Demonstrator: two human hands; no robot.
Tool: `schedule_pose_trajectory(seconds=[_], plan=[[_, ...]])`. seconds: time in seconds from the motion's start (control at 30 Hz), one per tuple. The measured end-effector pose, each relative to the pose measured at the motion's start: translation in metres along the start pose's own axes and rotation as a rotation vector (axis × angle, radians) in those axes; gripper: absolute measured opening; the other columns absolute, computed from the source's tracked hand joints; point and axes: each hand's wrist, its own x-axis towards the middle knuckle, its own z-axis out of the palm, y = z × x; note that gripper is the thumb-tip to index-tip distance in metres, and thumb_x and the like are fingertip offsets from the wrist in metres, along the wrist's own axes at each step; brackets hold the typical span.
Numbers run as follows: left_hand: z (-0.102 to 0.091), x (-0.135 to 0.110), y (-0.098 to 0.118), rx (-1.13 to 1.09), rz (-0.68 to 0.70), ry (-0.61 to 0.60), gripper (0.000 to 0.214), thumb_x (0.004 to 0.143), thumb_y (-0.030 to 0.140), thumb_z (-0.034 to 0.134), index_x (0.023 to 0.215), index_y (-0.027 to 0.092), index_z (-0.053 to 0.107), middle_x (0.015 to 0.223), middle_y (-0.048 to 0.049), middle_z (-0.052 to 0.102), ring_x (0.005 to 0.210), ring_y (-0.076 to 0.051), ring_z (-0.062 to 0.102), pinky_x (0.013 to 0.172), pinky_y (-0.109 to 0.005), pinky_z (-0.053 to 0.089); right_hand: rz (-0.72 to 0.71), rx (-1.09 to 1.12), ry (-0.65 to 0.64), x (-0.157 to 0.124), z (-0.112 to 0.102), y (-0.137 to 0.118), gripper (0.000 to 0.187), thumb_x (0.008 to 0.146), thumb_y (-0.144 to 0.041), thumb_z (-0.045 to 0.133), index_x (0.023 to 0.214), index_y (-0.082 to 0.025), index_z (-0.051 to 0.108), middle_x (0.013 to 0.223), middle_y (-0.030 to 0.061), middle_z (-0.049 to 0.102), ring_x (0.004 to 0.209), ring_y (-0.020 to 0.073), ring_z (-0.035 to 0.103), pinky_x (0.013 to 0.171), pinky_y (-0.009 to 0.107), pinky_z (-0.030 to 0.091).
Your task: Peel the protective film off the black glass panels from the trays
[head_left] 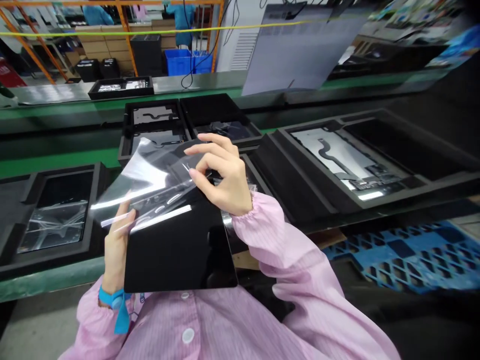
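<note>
A black glossy screen panel point(176, 255) is held tilted in front of my chest. My left hand point(118, 240) grips its left edge, the fingertips partly seen through clear film; a blue wrist strap point(114, 302) circles that wrist. My right hand point(225, 172) pinches the clear plastic film point(146, 175) near its upper right, thumb and forefinger together and the other fingers extended. The film is lifted off the panel's upper part and bends toward the left, with bright glare on it. Along a slanting line across the panel, the film's lower edge lies close to the glass.
Black foam trays point(99, 200) with a film-covered screen stand at left. More trays point(183, 112) sit behind my hands. At right, a foam tray point(285, 165) holds a silver panel point(337, 150) with a dark flex cable. A blue pallet point(405, 255) lies low at right.
</note>
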Motion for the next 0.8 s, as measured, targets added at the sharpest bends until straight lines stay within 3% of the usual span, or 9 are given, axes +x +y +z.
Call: schedule_pose_trajectory(seconds=[0.2,0.33,0.5,0.63,0.8], plan=[[0.004,-0.004,0.003,-0.085,0.009,-0.012,0.039,0.083,0.024,0.063,0.122,0.029,0.066,0.133,0.0063,0.061,0.135,-0.021,0.043,0.114,-0.026,0.034,0.203,0.276,0.023,0.000,0.005,0.004,0.024,0.080,-0.018,0.057,0.060,-0.022,0.043,0.085,0.0024,0.070,0.101,0.0208,0.061,0.095,0.041,0.047],[0.003,-0.002,0.003,-0.133,-0.009,-0.018,0.040,0.082,0.026,0.064,0.122,0.027,0.065,0.132,0.0056,0.062,0.135,-0.022,0.044,0.115,-0.030,0.032,0.258,0.288,0.019,0.001,0.004,0.001,0.024,0.079,-0.020,0.057,0.060,-0.022,0.043,0.083,0.0013,0.069,0.098,0.0195,0.061,0.095,0.040,0.047],[0.001,0.006,0.000,0.000,0.057,-0.023,0.039,0.074,0.025,0.069,0.113,0.023,0.069,0.139,0.0039,0.056,0.141,-0.022,0.034,0.118,-0.029,0.024,0.279,0.285,0.013,-0.002,0.004,0.005,0.023,0.079,-0.019,0.058,0.059,-0.021,0.047,0.083,0.0025,0.071,0.094,0.0187,0.062,0.090,0.038,0.048],[0.009,0.004,0.004,-0.070,-0.034,-0.047,0.046,0.072,0.027,0.068,0.117,0.018,0.066,0.132,-0.0023,0.062,0.138,-0.027,0.038,0.115,-0.035,0.030,0.385,0.331,0.032,-0.013,0.005,0.014,0.021,0.078,-0.022,0.061,0.059,-0.020,0.052,0.081,0.0027,0.071,0.092,0.0191,0.064,0.090,0.038,0.048],[0.017,-0.004,0.008,-0.253,-0.173,-0.111,0.054,0.075,0.022,0.066,0.128,0.016,0.056,0.124,-0.0027,0.067,0.132,-0.026,0.046,0.112,-0.037,0.033,0.529,0.415,0.058,-0.022,0.009,0.021,0.022,0.073,-0.027,0.066,0.057,-0.020,0.054,0.075,0.0028,0.069,0.088,0.0212,0.067,0.092,0.043,0.049]])
